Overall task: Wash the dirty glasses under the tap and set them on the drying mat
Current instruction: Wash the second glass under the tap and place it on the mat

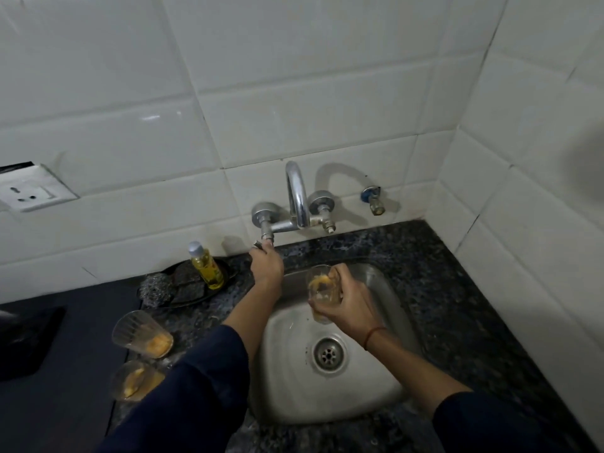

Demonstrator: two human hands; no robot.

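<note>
Landmark: the sink (287, 380).

- Your right hand (348, 307) wraps the glass (322, 292) over the sink's back half, fingers and thumb curled round its lower wall.
- The glass stands near upright, mouth up and tipped a little toward the wall. There is yellow residue inside.
- Your left hand (266, 264) reaches past the sink's back-left corner, fingertips pinching the valve handle (259, 245) below the tap (298, 197). No water shows at the spout.

Key relation: the spout mouth hangs above the sink's back edge, just behind and slightly left of the glass mouth. The right hand is the nearer one. My read is that a short carry back and left puts the glass under the stream once the valve opens.

Room to move:
- The basin is open below and in front of the glass.
- The spout is close above, so mind the glass rim against the metal.

Elsewhere:
- Two more dirty glasses (142, 335) wait on the counter left of the sink's front-left corner, beside your left sleeve.
- A dish (183, 304) of scrubbers with a bottle (206, 266) sits left of the back-left corner.
- A dark pad (26, 341) lies far left of the sink. It is possibly the drying mat, but you cannot tell from here.
</note>
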